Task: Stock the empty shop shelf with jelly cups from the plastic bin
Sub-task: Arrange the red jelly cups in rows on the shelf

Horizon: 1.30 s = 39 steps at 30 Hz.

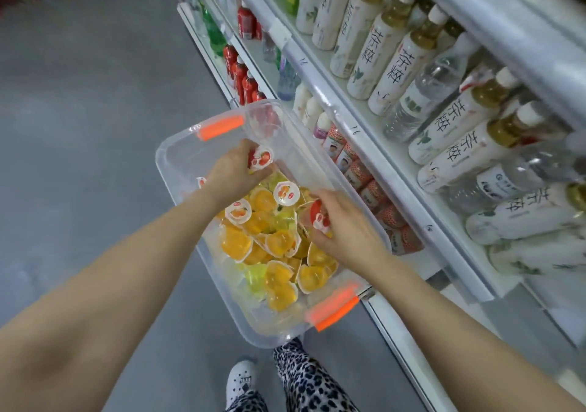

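Two hands are reaching down into the plastic bin [172, 173], working apart from each other at opposite sides of the pile. The left hand [233, 172] is curling its fingers round a red-lidded jelly cup [261, 157] toward the far end of the bin, the printed lid facing up. The right hand [347, 227] is pinching a second red cup [318, 215] between thumb and fingers, close to the bin's shelf-side wall.

The bin is clear-walled, carrying orange handles [220, 127] at its two short ends, and is sitting just beside the front edge of the shelving [320, 72]; what is bearing it is hidden underneath. Loose jelly cups [276, 243] are filling its nearer half, mostly orange and yellow with a few green, lying tumbled at all angles, some lid up.

Tea bottles [390, 62] are lying in rows on the shelf at right, with clear water bottles [421, 94] among them. Strawberry-patterned packs [374, 191] are standing on the lower shelf just past the bin. Leopard-print trousers [310, 380] and a white shoe [241, 380] are showing below it over grey floor [79, 126]
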{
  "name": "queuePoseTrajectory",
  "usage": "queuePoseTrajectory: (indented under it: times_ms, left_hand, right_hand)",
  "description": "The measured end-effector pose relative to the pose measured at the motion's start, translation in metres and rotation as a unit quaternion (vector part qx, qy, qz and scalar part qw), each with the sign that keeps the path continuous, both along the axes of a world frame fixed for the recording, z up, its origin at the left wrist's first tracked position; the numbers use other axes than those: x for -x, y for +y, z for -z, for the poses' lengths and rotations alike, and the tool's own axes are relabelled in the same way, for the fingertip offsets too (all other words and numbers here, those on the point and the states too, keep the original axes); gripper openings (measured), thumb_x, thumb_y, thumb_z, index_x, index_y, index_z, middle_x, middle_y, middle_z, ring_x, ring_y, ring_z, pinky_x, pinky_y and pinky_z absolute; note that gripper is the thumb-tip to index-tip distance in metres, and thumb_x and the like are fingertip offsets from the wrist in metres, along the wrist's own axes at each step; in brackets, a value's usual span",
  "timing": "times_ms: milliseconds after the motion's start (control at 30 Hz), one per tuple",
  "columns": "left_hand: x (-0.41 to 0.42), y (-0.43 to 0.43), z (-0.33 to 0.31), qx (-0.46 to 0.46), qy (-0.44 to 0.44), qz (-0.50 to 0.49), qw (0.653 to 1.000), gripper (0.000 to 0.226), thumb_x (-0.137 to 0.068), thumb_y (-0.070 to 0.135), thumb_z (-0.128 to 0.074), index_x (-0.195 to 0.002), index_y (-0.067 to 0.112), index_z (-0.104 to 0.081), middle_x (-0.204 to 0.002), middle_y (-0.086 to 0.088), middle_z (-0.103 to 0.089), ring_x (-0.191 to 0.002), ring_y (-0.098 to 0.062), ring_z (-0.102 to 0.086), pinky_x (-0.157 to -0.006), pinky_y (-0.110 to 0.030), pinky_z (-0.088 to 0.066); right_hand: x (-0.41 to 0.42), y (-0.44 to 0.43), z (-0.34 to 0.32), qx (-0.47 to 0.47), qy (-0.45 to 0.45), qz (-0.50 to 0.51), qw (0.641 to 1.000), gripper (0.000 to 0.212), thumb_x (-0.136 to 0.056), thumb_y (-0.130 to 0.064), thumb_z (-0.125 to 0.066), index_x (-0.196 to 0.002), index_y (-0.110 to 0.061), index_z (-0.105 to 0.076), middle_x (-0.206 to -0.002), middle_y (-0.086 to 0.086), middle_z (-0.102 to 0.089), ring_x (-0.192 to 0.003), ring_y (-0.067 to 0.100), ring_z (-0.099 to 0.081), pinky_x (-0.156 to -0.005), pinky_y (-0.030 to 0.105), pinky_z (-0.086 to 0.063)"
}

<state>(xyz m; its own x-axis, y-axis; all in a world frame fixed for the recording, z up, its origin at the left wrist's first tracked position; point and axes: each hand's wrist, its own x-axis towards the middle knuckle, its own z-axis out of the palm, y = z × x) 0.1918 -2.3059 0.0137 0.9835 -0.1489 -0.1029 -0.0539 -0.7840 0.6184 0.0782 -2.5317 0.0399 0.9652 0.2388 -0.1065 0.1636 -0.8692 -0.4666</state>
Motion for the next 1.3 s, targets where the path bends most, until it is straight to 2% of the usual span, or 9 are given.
queuePoseTrajectory:
  times_ms: [167, 300, 367, 467, 533, 700, 967, 1133, 1300]
  left_hand:
    - [0.049, 0.003, -0.044, 0.027, -0.058, 0.053, 0.997, 0.049, -0.083, 0.044, -0.07, -0.123, 0.02, -0.055, -0.112, 0.001, -0.064, -0.096, -0.016, -0.06, -0.078, -0.024, -0.042]
    - [0.095, -0.005, -0.078, 0.05, -0.094, 0.115, 0.988, 0.051, -0.081, 0.046, -0.071, -0.122, 0.021, -0.057, -0.113, 0.002, -0.063, -0.096, -0.015, -0.059, -0.082, -0.028, -0.048]
    - [0.115, -0.011, -0.093, 0.059, -0.107, 0.141, 0.982, 0.053, -0.078, 0.053, -0.07, -0.121, 0.024, -0.058, -0.111, 0.004, -0.063, -0.095, -0.013, -0.06, -0.083, -0.032, -0.05]
    - [0.146, -0.028, -0.114, 0.077, -0.124, 0.188, 0.971, 0.052, -0.078, 0.049, -0.075, -0.119, 0.023, -0.059, -0.109, 0.008, -0.061, -0.091, -0.007, -0.055, -0.079, -0.022, -0.043]
    - [0.168, -0.043, -0.126, 0.091, -0.129, 0.218, 0.963, 0.051, -0.077, 0.046, -0.076, -0.118, 0.022, -0.06, -0.107, 0.008, -0.061, -0.09, -0.006, -0.052, -0.076, -0.019, -0.038]
    - [0.214, -0.09, -0.142, 0.096, -0.13, 0.29, 0.943, 0.054, -0.073, 0.048, -0.078, -0.117, 0.023, -0.061, -0.105, 0.009, -0.062, -0.094, -0.009, -0.056, -0.078, -0.023, -0.041]
    - [0.278, -0.174, -0.18, 0.082, -0.152, 0.429, 0.887, 0.052, -0.071, 0.052, -0.078, -0.113, 0.025, -0.062, -0.103, 0.006, -0.063, -0.093, -0.015, -0.058, -0.079, -0.034, -0.048]
    - [0.313, -0.241, -0.208, 0.071, -0.192, 0.492, 0.846, 0.052, -0.072, 0.061, -0.072, -0.111, 0.027, -0.062, -0.098, 0.01, -0.057, -0.089, -0.011, -0.055, -0.073, -0.029, -0.044]
    - [0.349, -0.321, -0.234, 0.075, -0.238, 0.52, 0.817, 0.054, -0.072, 0.066, -0.067, -0.107, 0.025, -0.064, -0.102, 0.008, -0.063, -0.094, -0.012, -0.057, -0.077, -0.03, -0.045]
  right_hand:
    - [0.031, -0.002, -0.036, -0.074, -0.058, 0.115, 0.989, 0.054, -0.08, -0.032, -0.071, -0.127, -0.023, -0.047, -0.123, -0.001, -0.057, -0.115, 0.018, -0.054, -0.097, 0.035, -0.044]
    - [0.074, -0.012, -0.062, -0.084, -0.114, 0.177, 0.974, 0.047, -0.08, -0.043, -0.065, -0.121, -0.02, -0.055, -0.113, -0.004, -0.06, -0.105, 0.013, -0.053, -0.086, 0.024, -0.036]
    - [0.097, -0.019, -0.071, -0.073, -0.142, 0.206, 0.965, 0.041, -0.082, -0.034, -0.068, -0.12, -0.023, -0.057, -0.108, -0.001, -0.062, -0.104, 0.018, -0.053, -0.084, 0.026, -0.037]
    - [0.138, -0.03, -0.085, -0.06, -0.161, 0.255, 0.952, 0.043, -0.083, -0.033, -0.071, -0.123, -0.025, -0.057, -0.108, 0.001, -0.061, -0.105, 0.02, -0.051, -0.089, 0.033, -0.04]
    - [0.167, -0.038, -0.097, -0.057, -0.163, 0.285, 0.943, 0.046, -0.084, -0.034, -0.071, -0.126, -0.025, -0.057, -0.111, 0.003, -0.06, -0.106, 0.019, -0.05, -0.091, 0.031, -0.039]
    - [0.242, -0.066, -0.124, -0.049, -0.174, 0.357, 0.916, 0.052, -0.081, -0.038, -0.07, -0.13, -0.028, -0.053, -0.12, 0.0, -0.06, -0.112, 0.02, -0.053, -0.09, 0.031, -0.041]
    - [0.347, -0.117, -0.166, -0.053, -0.258, 0.458, 0.849, 0.03, -0.08, -0.033, -0.074, -0.106, -0.029, -0.059, -0.101, -0.006, -0.062, -0.097, 0.017, -0.057, -0.085, 0.036, -0.048]
    - [0.4, -0.173, -0.189, -0.03, -0.298, 0.5, 0.812, 0.027, -0.081, -0.035, -0.07, -0.105, -0.029, -0.061, -0.099, -0.006, -0.064, -0.094, 0.014, -0.058, -0.084, 0.036, -0.048]
    - [0.442, -0.241, -0.211, 0.002, -0.337, 0.523, 0.783, 0.024, -0.082, -0.036, -0.072, -0.103, -0.027, -0.064, -0.098, -0.009, -0.064, -0.089, 0.008, -0.057, -0.078, 0.024, -0.044]
